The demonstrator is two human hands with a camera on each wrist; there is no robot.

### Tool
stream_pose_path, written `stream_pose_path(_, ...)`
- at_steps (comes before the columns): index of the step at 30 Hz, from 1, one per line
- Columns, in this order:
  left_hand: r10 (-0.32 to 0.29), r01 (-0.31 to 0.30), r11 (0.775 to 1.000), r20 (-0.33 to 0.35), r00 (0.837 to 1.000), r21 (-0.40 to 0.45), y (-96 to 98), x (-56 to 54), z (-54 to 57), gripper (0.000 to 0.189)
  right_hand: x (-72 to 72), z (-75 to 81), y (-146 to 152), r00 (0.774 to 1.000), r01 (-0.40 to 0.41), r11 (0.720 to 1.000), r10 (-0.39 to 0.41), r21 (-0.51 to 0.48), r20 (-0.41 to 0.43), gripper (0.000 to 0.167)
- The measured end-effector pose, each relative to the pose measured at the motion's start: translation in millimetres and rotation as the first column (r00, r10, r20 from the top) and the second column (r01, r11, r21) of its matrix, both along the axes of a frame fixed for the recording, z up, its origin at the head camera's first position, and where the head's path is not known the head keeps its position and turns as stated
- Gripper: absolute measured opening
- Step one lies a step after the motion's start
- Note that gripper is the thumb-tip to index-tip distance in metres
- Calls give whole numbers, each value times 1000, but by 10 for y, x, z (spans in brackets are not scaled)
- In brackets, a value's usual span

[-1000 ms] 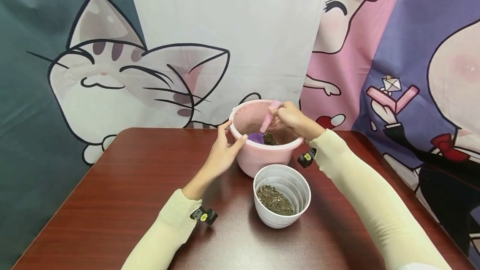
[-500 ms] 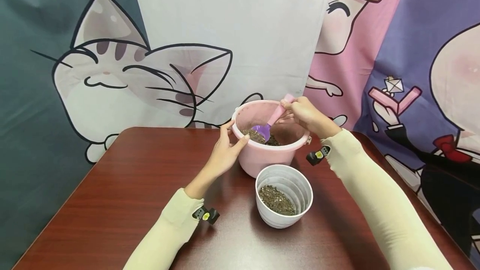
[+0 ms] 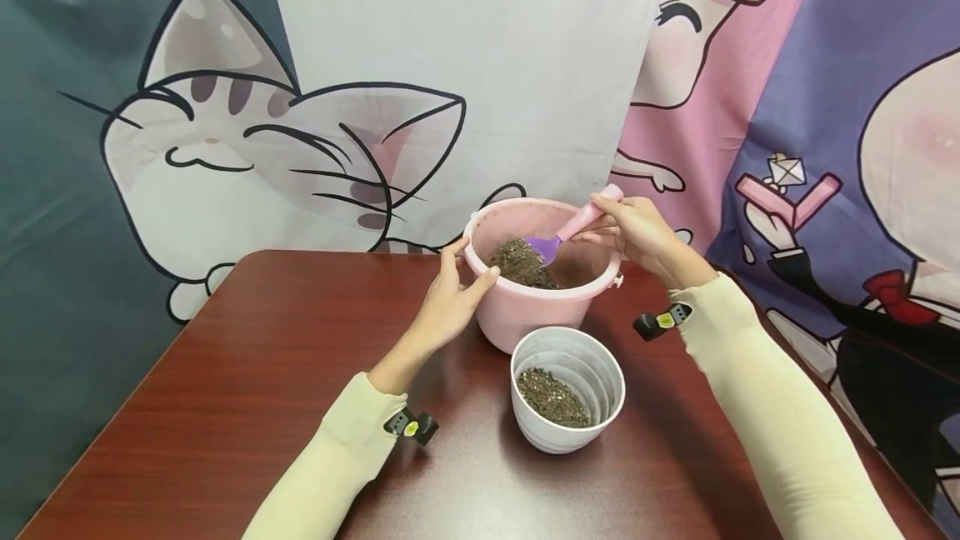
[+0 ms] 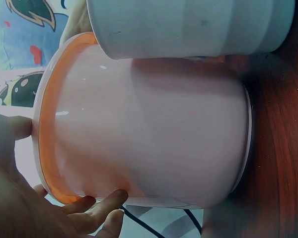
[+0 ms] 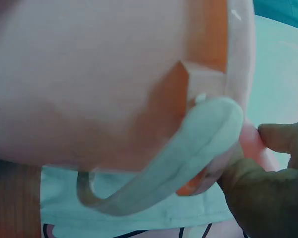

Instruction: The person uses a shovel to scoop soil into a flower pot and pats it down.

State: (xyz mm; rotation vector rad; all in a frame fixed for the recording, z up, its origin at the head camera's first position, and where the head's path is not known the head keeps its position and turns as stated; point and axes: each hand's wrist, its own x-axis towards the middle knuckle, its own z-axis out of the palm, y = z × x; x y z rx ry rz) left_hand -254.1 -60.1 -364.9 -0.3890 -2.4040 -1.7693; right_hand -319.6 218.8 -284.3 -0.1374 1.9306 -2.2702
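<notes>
A pink bucket [image 3: 532, 319] with dark, crumbly soil [image 3: 517, 261] inside stands at the far middle of the table. My left hand [image 3: 447, 298] holds its left side, thumb over the front rim; in the left wrist view the fingers [image 4: 102, 210] lie along the outer wall. Over the bucket's right part, my right hand [image 3: 641, 227] grips the pink handle of a small shovel [image 3: 545, 248]. Its purple blade meets the heaped soil. In front of the bucket is a white pot [image 3: 558, 440] with a layer of similar soil [image 3: 553, 398] at its bottom.
The reddish-brown wooden table [image 3: 315, 340] backs onto a cartoon-printed cloth [image 3: 465, 40]. A pale bail handle [image 5: 174, 158] hangs at the bucket's side in the right wrist view. Black wrist cameras [image 3: 663, 321] are worn on both sleeves.
My right hand has drawn the shovel to the right, and its handle leans further over. More soil shows heaped on the bucket's left. The left hand keeps its hold on the rim.
</notes>
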Motion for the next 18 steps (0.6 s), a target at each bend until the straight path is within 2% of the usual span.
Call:
stream_pose_path(4, -2, 2, 1000, 3, 1000, -7, 1, -15, -3, 69, 51, -57, 72, 997, 33, 994, -39, -105, -62, 26)
stream_pose_path(10, -6, 6, 1000, 10, 1000, -6, 7, -25, -20, 69, 123, -132, 167, 986, 31, 991, -52, -127, -161, 37)
stream_pose_path(18, -8, 8, 1000, 27, 1000, -2, -6, -15, -5, 69, 170, -171, 210, 983, 91, 980, -117, -174, -144, 30)
